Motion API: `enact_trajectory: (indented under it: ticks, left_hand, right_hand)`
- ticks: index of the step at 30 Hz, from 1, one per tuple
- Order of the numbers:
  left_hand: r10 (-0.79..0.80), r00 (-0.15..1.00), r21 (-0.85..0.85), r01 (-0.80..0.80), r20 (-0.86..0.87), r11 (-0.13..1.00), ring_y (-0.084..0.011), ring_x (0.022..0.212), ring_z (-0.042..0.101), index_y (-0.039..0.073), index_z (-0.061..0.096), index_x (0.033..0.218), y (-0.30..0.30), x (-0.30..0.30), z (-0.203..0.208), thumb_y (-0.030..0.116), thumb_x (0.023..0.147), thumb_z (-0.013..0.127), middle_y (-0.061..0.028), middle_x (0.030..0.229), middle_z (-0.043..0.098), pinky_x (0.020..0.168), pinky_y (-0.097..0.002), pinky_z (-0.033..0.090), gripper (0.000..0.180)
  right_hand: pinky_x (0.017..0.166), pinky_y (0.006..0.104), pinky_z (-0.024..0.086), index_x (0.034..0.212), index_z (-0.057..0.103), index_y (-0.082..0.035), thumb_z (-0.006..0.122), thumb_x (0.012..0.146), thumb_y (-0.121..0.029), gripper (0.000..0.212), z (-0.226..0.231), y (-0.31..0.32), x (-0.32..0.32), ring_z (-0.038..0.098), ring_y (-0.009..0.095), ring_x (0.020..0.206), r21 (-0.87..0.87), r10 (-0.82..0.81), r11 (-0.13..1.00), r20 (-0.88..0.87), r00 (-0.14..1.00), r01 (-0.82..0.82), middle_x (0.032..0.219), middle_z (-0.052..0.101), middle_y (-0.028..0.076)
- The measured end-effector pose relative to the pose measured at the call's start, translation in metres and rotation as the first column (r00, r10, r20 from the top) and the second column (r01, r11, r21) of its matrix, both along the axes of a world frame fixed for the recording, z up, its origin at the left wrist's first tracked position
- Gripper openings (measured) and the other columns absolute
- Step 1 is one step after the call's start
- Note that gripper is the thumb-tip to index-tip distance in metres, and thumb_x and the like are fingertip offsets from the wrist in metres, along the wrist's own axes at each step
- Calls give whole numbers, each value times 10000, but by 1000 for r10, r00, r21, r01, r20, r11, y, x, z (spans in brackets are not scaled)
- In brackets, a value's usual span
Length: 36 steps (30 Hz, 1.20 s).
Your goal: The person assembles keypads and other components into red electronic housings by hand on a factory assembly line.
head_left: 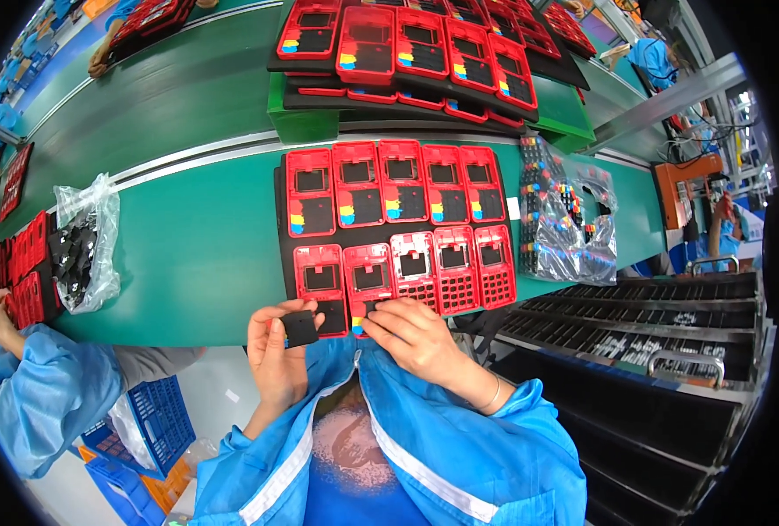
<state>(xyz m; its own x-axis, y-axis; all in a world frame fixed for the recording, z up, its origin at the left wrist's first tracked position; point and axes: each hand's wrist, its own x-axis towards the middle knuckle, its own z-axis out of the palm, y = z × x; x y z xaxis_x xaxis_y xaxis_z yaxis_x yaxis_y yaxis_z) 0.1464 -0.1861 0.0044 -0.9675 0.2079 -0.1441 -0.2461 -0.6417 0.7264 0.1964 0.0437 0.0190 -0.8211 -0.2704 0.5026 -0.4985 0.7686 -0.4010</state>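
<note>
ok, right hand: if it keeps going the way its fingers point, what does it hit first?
The right hand points up and left, fingers already at the near edge of a red plastic keypad housing on the black tray. That housing comes first, likely its black keypad area; depth is unclear.

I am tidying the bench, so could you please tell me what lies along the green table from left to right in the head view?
Stack of red frames → clear bag of black parts → black tray of red frames → clear bag of coloured keypads → black racks.
</note>
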Motion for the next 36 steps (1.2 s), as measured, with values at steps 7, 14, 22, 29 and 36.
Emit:
enact_trajectory:
  ticks: [7,14,22,29,36]
  left_hand:
    - [-10,1000,-34,10,-21,999,-374,1241,647,24,539,1203,3,2,-2,152,1114,495,-214,1300,621,1083,-530,543,163]
    - [-41,999,-24,41,-32,999,-362,1242,650,23,538,1199,4,4,-4,134,1118,477,-208,1293,623,1100,-514,531,150]
    - [-82,995,-38,80,-56,996,-367,1291,623,28,543,1234,9,5,-3,143,1112,494,-222,1339,636,1139,-516,495,175]
    - [-466,768,-499,222,-440,838,-386,1574,271,-64,175,1640,41,2,2,202,1109,478,-266,1703,235,1275,-467,216,666]
    - [-878,181,-802,-518,-442,297,-370,1466,471,-37,549,1450,32,-8,-19,226,938,738,-229,1542,513,1213,-582,327,605]
  right_hand:
    - [1055,437,544,1212,714,-6,672,840,-112,389,-10,10,6,661,282,1204,156,100,983,3,995,-100,1256,689,127]
    - [1146,456,473,1262,722,-45,684,855,-99,412,7,20,-5,625,261,1263,175,156,968,132,979,-177,1326,676,98]
    - [1045,468,496,1243,719,-55,771,833,-165,428,4,18,2,635,259,1179,53,44,998,13,999,-44,1289,681,76]
    - [782,262,559,1308,695,-22,769,931,-33,384,15,-5,2,656,91,911,-785,236,539,489,839,306,1113,653,50]
    - [651,227,526,1235,736,-14,784,906,-5,333,17,53,12,673,72,742,-535,-144,679,574,806,502,968,688,48]
